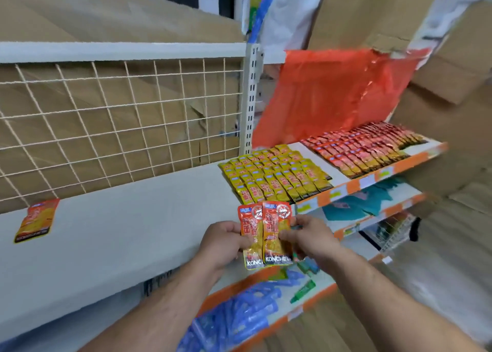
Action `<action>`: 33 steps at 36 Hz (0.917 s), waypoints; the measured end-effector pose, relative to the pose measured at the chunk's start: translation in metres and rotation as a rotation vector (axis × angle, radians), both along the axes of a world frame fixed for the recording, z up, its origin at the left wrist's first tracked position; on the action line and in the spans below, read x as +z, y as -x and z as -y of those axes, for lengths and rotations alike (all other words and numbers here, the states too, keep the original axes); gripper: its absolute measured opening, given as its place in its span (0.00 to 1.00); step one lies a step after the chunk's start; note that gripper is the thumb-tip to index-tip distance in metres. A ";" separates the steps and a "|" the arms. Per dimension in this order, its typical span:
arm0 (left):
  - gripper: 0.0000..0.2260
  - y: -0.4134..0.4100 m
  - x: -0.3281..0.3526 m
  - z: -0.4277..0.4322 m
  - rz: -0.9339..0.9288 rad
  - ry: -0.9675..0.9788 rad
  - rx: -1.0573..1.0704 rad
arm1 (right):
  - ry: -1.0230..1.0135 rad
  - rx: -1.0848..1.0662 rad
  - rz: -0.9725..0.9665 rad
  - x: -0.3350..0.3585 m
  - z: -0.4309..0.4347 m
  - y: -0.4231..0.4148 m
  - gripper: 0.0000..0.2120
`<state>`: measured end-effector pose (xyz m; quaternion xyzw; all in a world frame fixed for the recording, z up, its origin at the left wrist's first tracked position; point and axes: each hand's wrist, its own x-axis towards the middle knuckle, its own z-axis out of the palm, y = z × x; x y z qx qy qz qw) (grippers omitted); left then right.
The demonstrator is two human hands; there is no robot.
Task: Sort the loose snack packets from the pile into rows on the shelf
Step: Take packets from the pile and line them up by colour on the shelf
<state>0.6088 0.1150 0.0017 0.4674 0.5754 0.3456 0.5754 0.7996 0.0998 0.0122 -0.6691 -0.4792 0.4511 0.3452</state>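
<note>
Our fingers [298, 222] pinch the orange packets [266, 231], left hand [222, 241] and right hand [312, 241] both gripping, over the shelf [133, 231] edge (slick foil); if we loosen either pinch, one could slip and drop.

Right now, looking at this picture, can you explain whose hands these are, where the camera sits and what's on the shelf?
No machine here: a person wears a camera on the head, so the single picture looks down at their own arms. The left hand and right hand together hold at least two orange snack packets, side by side, before a pale shelf. On it lie one loose orange packet at the left, rows of yellow packets in the middle, and rows of red packets further right.
</note>
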 end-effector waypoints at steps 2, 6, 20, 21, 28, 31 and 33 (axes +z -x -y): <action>0.04 -0.036 0.001 -0.002 -0.011 -0.009 -0.014 | 0.012 -0.005 -0.008 0.001 0.002 -0.037 0.09; 0.08 -0.109 0.003 -0.008 -0.012 -0.020 -0.049 | 0.018 -0.051 -0.004 -0.001 0.002 -0.115 0.12; 0.11 -0.301 0.008 -0.057 -0.072 -0.057 -0.214 | -0.025 -0.270 -0.146 -0.008 -0.014 -0.304 0.08; 0.10 -0.312 0.007 -0.063 -0.066 -0.052 -0.224 | -0.025 -0.287 -0.157 -0.009 -0.018 -0.314 0.08; 0.08 -0.387 0.008 -0.128 -0.025 -0.064 -0.278 | -0.039 -0.368 -0.139 -0.005 -0.063 -0.377 0.09; 0.11 -0.419 0.011 -0.164 -0.009 -0.068 -0.309 | -0.062 -0.420 -0.127 0.002 -0.092 -0.404 0.09; 0.10 -0.438 0.015 -0.189 0.011 -0.053 -0.332 | -0.065 -0.443 -0.122 0.007 -0.112 -0.421 0.10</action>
